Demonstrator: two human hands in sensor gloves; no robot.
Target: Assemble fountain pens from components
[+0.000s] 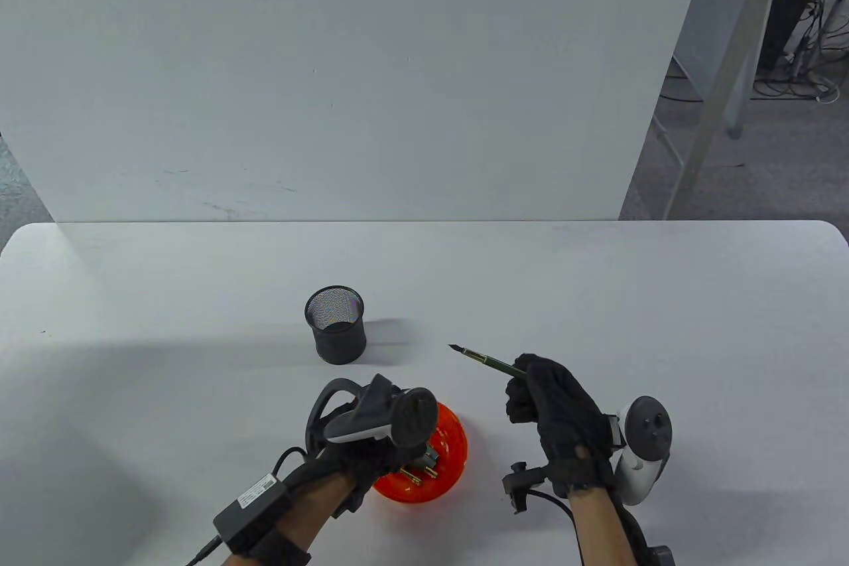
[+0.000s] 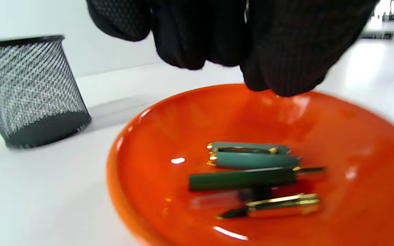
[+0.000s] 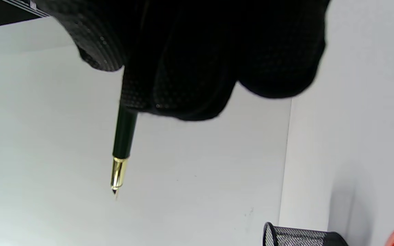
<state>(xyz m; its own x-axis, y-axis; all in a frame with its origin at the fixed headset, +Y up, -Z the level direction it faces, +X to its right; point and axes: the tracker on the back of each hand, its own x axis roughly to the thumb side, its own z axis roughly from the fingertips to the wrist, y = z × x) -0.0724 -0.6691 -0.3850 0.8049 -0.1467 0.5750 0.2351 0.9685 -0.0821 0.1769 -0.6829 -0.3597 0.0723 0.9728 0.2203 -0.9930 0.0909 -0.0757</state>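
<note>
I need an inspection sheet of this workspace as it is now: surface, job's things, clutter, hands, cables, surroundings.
Surface: white table, bare parts look clean.
Job's things: orange dish holding green pen parts; nib section held above the table; black mesh cup upright beyond the dish.
Clutter: nothing seen.
Hands: left hand over the dish, fingers curled, holding nothing seen; right hand grips the nib section.
Cables: black cable at the left wrist; floor cables far right.
Surroundings: white panel behind the table.
</note>
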